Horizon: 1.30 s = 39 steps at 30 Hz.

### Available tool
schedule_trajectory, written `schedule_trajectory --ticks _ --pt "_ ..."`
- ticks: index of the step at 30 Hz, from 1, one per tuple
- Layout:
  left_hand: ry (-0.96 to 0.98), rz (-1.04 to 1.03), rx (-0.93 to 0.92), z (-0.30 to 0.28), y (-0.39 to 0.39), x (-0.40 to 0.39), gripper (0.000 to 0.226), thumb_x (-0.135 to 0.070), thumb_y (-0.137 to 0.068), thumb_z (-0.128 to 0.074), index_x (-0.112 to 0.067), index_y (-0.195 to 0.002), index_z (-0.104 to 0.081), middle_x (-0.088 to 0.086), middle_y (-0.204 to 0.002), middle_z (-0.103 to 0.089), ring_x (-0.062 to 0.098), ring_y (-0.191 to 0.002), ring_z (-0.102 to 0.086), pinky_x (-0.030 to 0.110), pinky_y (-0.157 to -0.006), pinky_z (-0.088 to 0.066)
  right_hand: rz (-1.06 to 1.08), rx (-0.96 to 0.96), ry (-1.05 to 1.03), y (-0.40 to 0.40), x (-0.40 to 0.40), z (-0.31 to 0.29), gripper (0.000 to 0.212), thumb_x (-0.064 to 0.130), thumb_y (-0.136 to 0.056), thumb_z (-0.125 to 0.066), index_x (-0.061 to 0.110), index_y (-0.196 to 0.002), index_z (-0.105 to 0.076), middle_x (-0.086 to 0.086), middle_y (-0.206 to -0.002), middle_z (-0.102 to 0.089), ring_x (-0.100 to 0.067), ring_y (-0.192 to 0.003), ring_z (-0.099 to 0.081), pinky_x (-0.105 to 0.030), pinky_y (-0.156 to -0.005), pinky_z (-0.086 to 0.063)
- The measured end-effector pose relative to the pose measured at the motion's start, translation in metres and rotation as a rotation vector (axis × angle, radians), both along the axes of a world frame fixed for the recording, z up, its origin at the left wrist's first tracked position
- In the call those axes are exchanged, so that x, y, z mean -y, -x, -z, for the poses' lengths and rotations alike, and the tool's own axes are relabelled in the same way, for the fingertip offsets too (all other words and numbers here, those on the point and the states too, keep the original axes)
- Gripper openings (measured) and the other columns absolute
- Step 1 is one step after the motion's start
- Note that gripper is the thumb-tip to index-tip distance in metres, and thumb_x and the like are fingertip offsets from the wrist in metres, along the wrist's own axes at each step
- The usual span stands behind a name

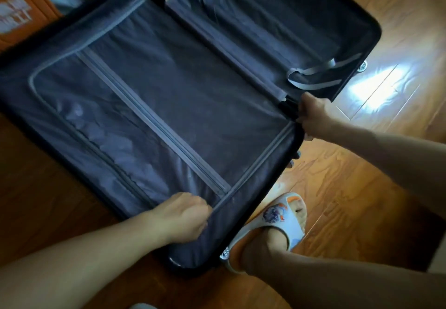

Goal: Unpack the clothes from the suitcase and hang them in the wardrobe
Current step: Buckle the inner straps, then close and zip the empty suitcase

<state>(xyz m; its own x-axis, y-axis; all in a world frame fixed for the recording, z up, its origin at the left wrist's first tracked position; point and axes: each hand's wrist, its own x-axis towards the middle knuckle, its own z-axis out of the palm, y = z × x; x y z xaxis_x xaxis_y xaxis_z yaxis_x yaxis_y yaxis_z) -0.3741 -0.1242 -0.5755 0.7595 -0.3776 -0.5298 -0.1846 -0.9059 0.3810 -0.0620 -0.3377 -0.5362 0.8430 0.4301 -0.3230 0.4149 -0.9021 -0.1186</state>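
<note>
A dark suitcase (79,120) lies open on the wooden floor, both halves lined in navy fabric. The near half is covered by a zipped divider panel (169,96) with grey zipper tape. The far half (277,14) looks empty apart from loose grey straps (313,74). My left hand (183,214) is curled at the near edge of the divider, pinching at the zipper there. My right hand (313,115) grips the suitcase rim by the hinge at the right side. No clothes are visible.
My foot in a white patterned slipper (280,221) stands right next to the suitcase's near corner. An orange object (21,11) sits at the top left. Glossy wood floor (386,188) stretches to the right, with a bright glare patch.
</note>
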Motion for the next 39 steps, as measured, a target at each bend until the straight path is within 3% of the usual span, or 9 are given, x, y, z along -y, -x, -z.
schedule_trajectory --ticks 4,7,13,16,23,28,33,37,39 --pt "-0.107 0.089 -0.126 -0.010 -0.014 0.005 0.028 -0.031 -0.101 -0.046 -0.011 -0.108 -0.065 0.012 -0.117 -0.066 0.038 -0.105 -0.064 0.040 -0.082 -0.049 -0.078 -0.065 0.146 -0.002 -0.005 -0.005 0.019 0.011 -0.077 -0.062 0.023 -0.087 -0.050 -0.001 -0.088 -0.058 -0.029 -0.077 -0.058 -0.032 -0.063 -0.046" --pt "-0.133 0.006 -0.224 -0.029 -0.046 -0.005 0.035 -0.038 -0.103 -0.044 -0.011 -0.113 -0.064 0.015 -0.124 -0.063 0.037 -0.110 -0.062 0.038 -0.081 -0.044 -0.152 -0.107 0.350 -0.026 -0.009 -0.036 0.018 0.026 -0.085 -0.064 0.018 -0.102 -0.062 -0.008 -0.096 -0.066 -0.030 -0.081 -0.063 -0.038 -0.073 -0.056" --pt "0.077 -0.452 0.153 -0.091 -0.153 -0.027 0.027 -0.040 -0.100 -0.042 -0.025 -0.104 -0.064 0.005 -0.119 -0.067 0.032 -0.109 -0.063 0.037 -0.087 -0.050 -0.231 0.102 0.555 -0.067 -0.002 -0.146 0.017 0.015 -0.096 -0.047 0.017 -0.104 -0.061 -0.003 -0.100 -0.067 -0.029 -0.088 -0.066 -0.034 -0.069 -0.053" --pt "0.297 -0.594 0.178 -0.118 -0.177 -0.026 0.020 -0.038 -0.096 -0.046 -0.028 -0.091 -0.063 -0.008 -0.099 -0.070 0.020 -0.093 -0.065 0.038 -0.085 -0.054 -0.176 0.110 0.572 -0.070 0.006 -0.169 0.022 0.015 -0.100 -0.041 0.014 -0.106 -0.062 -0.004 -0.102 -0.067 -0.026 -0.087 -0.065 -0.032 -0.069 -0.051" --pt "0.108 -0.539 0.192 -0.083 -0.229 -0.047 0.018 -0.036 -0.097 -0.047 -0.030 -0.097 -0.064 -0.014 -0.101 -0.063 0.013 -0.098 -0.061 0.034 -0.090 -0.051 -0.298 -0.036 0.620 -0.140 0.008 -0.086 0.017 0.016 -0.091 -0.054 0.012 -0.101 -0.068 -0.008 -0.108 -0.070 -0.028 -0.097 -0.068 -0.034 -0.076 -0.054" --pt "-0.028 -0.521 0.262 -0.047 -0.293 -0.050 0.019 -0.035 -0.101 -0.047 -0.031 -0.109 -0.064 -0.011 -0.110 -0.055 0.012 -0.111 -0.053 0.032 -0.098 -0.044 -0.362 -0.021 0.449 -0.218 0.005 -0.007 0.022 0.021 -0.092 -0.053 0.015 -0.108 -0.068 -0.010 -0.112 -0.068 -0.032 -0.103 -0.066 -0.036 -0.080 -0.054" --pt "-0.096 -0.591 0.301 -0.022 -0.350 -0.045 0.026 -0.038 -0.103 -0.046 -0.032 -0.125 -0.058 -0.010 -0.126 -0.051 0.014 -0.127 -0.043 0.032 -0.109 -0.036 -0.460 -0.180 0.320 -0.280 -0.008 0.073 0.039 0.029 -0.096 -0.058 0.023 -0.134 -0.050 -0.009 -0.127 -0.056 -0.032 -0.120 -0.056 -0.040 -0.094 -0.049" --pt "-0.215 -0.701 0.120 -0.005 -0.352 -0.037 0.068 -0.064 -0.095 -0.012 -0.036 -0.151 -0.037 -0.007 -0.163 -0.023 0.015 -0.154 -0.001 0.034 -0.124 -0.002 -0.629 -0.284 0.308 -0.299 -0.014 0.105 0.044 0.030 -0.097 -0.057 0.024 -0.139 -0.044 -0.010 -0.134 -0.047 -0.033 -0.124 -0.051 -0.037 -0.099 -0.041" --pt "-0.180 -0.768 0.113 0.003 -0.342 -0.022 0.086 -0.063 -0.085 0.011 -0.036 -0.154 -0.034 -0.007 -0.167 -0.010 0.013 -0.152 0.023 0.035 -0.122 0.016 -0.731 -0.344 0.293 -0.315 -0.021 0.099 0.031 0.024 -0.095 -0.058 0.020 -0.126 -0.057 -0.008 -0.125 -0.058 -0.031 -0.117 -0.058 -0.032 -0.086 -0.043"
